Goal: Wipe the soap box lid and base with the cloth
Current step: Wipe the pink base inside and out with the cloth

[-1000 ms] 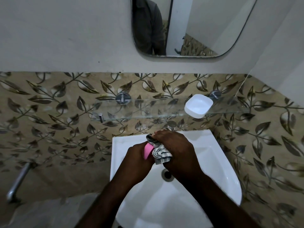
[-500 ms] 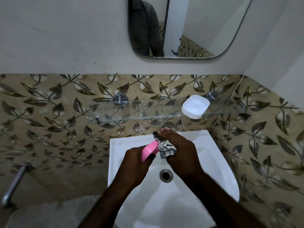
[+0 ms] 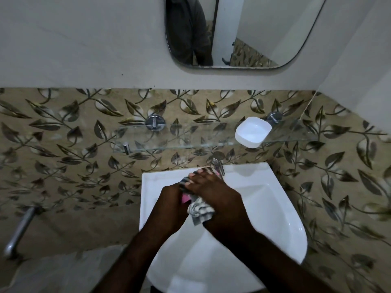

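Over the white sink (image 3: 275,208) my left hand (image 3: 169,206) grips a pink soap box part (image 3: 185,198), of which only a small strip shows between my hands. My right hand (image 3: 220,199) holds a grey and white striped cloth (image 3: 200,210) against the pink part, its fingers stretched over the top. The cloth hangs down below my right palm. A white soap box part (image 3: 252,132) lies open side up on the glass shelf (image 3: 179,136) above the sink, away from both hands.
A chrome tap (image 3: 219,160) stands at the sink's back edge, right behind my fingers. The mirror (image 3: 243,32) hangs above the leaf-patterned tiles. A metal bar (image 3: 19,231) juts out at the lower left.
My right hand has slid the cloth over the pink part, which is now almost covered. Both hands have shifted slightly toward the tap, and the drain is now hidden.
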A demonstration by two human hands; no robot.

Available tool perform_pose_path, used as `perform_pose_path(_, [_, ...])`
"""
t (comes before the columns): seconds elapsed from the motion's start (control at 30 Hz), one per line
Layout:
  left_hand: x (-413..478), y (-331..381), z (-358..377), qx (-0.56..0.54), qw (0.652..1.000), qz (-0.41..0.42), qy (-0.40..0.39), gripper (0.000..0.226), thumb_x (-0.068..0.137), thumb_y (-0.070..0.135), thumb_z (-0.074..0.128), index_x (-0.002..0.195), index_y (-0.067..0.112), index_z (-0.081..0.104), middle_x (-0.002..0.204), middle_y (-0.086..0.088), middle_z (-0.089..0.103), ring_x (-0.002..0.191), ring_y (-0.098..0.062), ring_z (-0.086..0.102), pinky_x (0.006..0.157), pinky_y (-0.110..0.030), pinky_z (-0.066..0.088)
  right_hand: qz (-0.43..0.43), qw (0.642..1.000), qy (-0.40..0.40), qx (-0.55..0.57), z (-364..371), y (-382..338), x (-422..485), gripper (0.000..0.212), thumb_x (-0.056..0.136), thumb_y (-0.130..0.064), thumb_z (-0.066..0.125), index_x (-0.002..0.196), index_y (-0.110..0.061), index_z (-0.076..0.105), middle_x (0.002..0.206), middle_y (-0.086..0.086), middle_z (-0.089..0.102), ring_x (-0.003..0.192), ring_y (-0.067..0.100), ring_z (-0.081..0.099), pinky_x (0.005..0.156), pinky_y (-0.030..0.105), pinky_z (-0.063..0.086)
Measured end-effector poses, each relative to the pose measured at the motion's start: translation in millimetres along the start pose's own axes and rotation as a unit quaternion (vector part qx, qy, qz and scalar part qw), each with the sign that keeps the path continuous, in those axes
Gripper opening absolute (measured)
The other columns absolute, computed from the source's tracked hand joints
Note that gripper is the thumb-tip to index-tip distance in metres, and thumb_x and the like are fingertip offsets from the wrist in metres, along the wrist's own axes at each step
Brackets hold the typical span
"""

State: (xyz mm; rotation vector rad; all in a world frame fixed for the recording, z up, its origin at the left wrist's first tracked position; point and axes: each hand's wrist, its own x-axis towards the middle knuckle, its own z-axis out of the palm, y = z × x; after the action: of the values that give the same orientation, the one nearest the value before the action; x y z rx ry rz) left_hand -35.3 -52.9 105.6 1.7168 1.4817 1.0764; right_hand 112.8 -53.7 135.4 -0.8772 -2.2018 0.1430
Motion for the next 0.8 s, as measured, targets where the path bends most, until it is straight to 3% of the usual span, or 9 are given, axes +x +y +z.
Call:
perform_pose_path(0.1, [0, -2, 1, 0.008, 1.000, 0.019, 0.019, 0.025, 0.078, 0.015, 0.050, 0.092, 0.010, 0.071, 0.088, 0.000, 0.073, 0.086, -0.015, 0.068, 0.074, -0.035, 0.053, -0.059, 0.998, 0.000, -0.019, 0, 8, -1, 0.032, 0.088, -0.018, 0.056, 0.110, 0.000, 0.071, 0.121, 0.016, 0.067, 0.121, 0.027, 0.054, 0.109, 0.040, 0.036])
perform_pose_path(0.2, [-3, 0, -2, 0.025, 0.999, 0.034, 0.003, 0.030, 0.083, 0.019, 0.059, 0.106, 0.038, 0.061, 0.083, 0.037, 0.066, 0.083, 0.013, 0.061, 0.071, -0.016, 0.049, 0.097, 0.991, 0.068, 0.066, -2, 22, -3, 0.034, 0.081, 0.004, 0.056, 0.113, 0.003, 0.068, 0.119, 0.011, 0.066, 0.120, 0.026, 0.059, 0.106, 0.042, 0.040])
perform_pose_path(0.27, [-4, 0, -2, 0.030, 0.999, 0.037, -0.003, 0.039, 0.085, 0.016, 0.062, 0.113, 0.041, 0.053, 0.082, 0.037, 0.064, 0.087, 0.006, 0.061, 0.073, -0.018, 0.047, 0.226, 0.962, 0.077, 0.132, -3, 27, -4, 0.049, 0.074, 0.019, 0.060, 0.116, -0.004, 0.068, 0.121, 0.000, 0.064, 0.121, 0.023, 0.059, 0.109, 0.034, 0.040])
perform_pose_path(0.3, [-5, -2, -1, 0.027, 0.999, 0.036, -0.002, 0.034, 0.085, 0.015, 0.063, 0.110, 0.036, 0.057, 0.082, 0.029, 0.064, 0.086, 0.000, 0.062, 0.074, -0.021, 0.047, 0.226, 0.962, 0.078, 0.129, -3, 25, -4, 0.053, 0.072, 0.020, 0.060, 0.117, -0.007, 0.068, 0.122, -0.002, 0.063, 0.122, 0.023, 0.059, 0.109, 0.031, 0.039])
perform_pose_path(0.37, [-5, 0, -3, 0.012, 0.999, 0.041, 0.005, 0.022, 0.085, 0.013, 0.062, 0.099, 0.028, 0.068, 0.089, 0.020, 0.068, 0.087, 0.001, 0.063, 0.074, -0.019, 0.048, 0.109, 0.989, 0.072, 0.064, -1, 17, -5, 0.052, 0.071, 0.012, 0.057, 0.119, -0.006, 0.067, 0.123, 0.004, 0.064, 0.122, 0.022, 0.056, 0.110, 0.032, 0.036])
perform_pose_path(0.47, [-3, 4, -5, -0.029, 0.998, 0.050, 0.003, 0.026, 0.081, 0.010, 0.059, 0.089, 0.034, 0.067, 0.089, 0.017, 0.072, 0.085, 0.007, 0.063, 0.073, -0.012, 0.047, -0.022, 1.000, 0.015, 0.012, -1, 13, -6, 0.046, 0.078, -0.008, 0.056, 0.123, -0.008, 0.063, 0.126, 0.008, 0.063, 0.126, 0.020, 0.048, 0.113, 0.033, 0.032])
perform_pose_path(0.57, [-4, 4, -5, -0.034, 0.998, 0.051, -0.016, 0.036, 0.085, 0.001, 0.068, 0.111, 0.027, 0.069, 0.110, 0.016, 0.070, 0.104, 0.008, 0.061, 0.086, -0.007, 0.043, 0.035, 0.995, 0.036, 0.085, -9, 23, -6, 0.045, 0.079, -0.002, 0.054, 0.121, -0.018, 0.058, 0.127, -0.004, 0.057, 0.125, 0.006, 0.048, 0.113, 0.028, 0.032])
perform_pose_path(0.67, [-7, 0, -6, -0.052, 0.998, 0.025, -0.011, 0.041, 0.084, -0.001, 0.071, 0.120, 0.019, 0.066, 0.115, 0.019, 0.067, 0.102, 0.011, 0.060, 0.083, -0.004, 0.042, 0.208, 0.952, 0.081, 0.211, -15, 29, -6, 0.059, 0.073, 0.023, 0.062, 0.113, -0.021, 0.064, 0.121, -0.006, 0.065, 0.115, -0.002, 0.058, 0.105, 0.026, 0.043])
perform_pose_path(0.8, [-11, -2, -9, -0.157, 0.987, -0.004, -0.030, 0.039, 0.084, 0.011, 0.073, 0.118, 0.028, 0.067, 0.107, 0.017, 0.071, 0.087, 0.000, 0.064, 0.074, -0.011, 0.046, 0.352, 0.846, 0.109, 0.387, -19, 38, -6, 0.042, 0.083, 0.016, 0.062, 0.113, -0.011, 0.070, 0.103, 0.008, 0.074, 0.093, 0.019, 0.069, 0.080, 0.032, 0.054])
